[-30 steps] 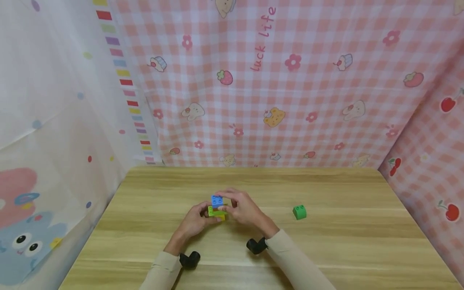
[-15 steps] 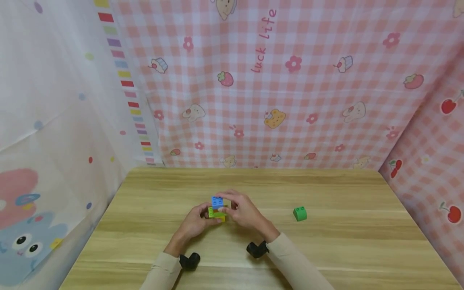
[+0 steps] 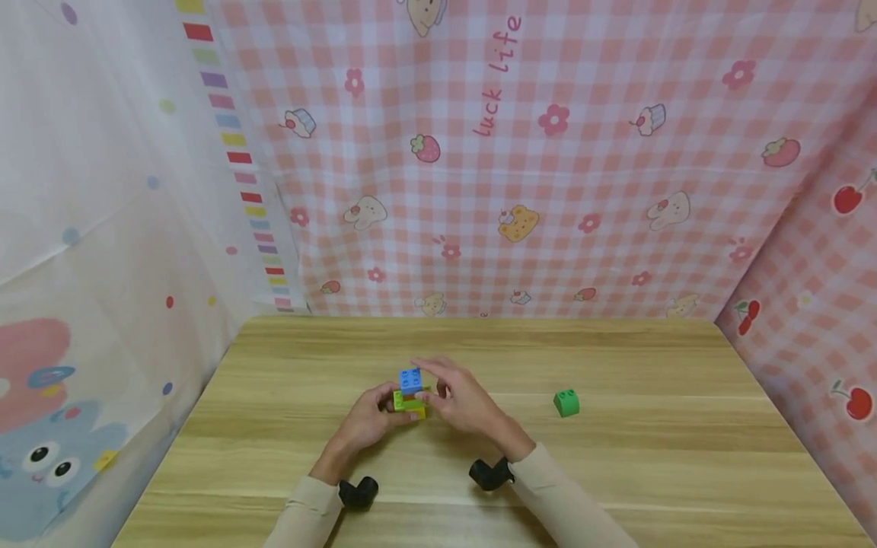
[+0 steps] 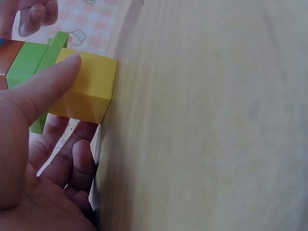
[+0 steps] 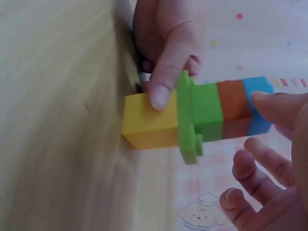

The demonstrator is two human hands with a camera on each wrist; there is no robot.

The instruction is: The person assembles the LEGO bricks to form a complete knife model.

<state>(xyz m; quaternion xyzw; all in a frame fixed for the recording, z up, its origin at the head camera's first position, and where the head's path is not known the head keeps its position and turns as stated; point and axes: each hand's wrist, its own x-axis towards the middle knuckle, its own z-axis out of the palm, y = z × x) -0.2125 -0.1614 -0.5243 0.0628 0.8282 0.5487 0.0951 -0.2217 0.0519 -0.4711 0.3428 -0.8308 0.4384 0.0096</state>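
Observation:
A toy brick stack stands upright on the table, between both hands. From the bottom it has a yellow brick (image 5: 150,120), a light green plate (image 5: 186,122), a green brick (image 5: 208,110), an orange-brown brick (image 5: 234,106) and a blue brick (image 3: 410,380) on top. My left hand (image 3: 368,417) grips the yellow brick, its thumb (image 4: 53,86) across one side and fingers behind. At the blue brick, my right hand (image 3: 466,396) has its thumb (image 5: 276,108) on one side and its index finger at the far side. The right hand's other fingers are loosely bent, apart from the stack.
A green curved-top brick (image 3: 566,403) lies on the wooden table (image 3: 658,472) to the right. Patterned cloths (image 3: 589,167) hang behind the table and at both sides. Each wrist carries a black camera, such as the left one (image 3: 359,493).
My right hand has shifted slightly to the right, and its index finger has straightened, baring more of the blue brick's top. The left hand and the stack have stayed in place.

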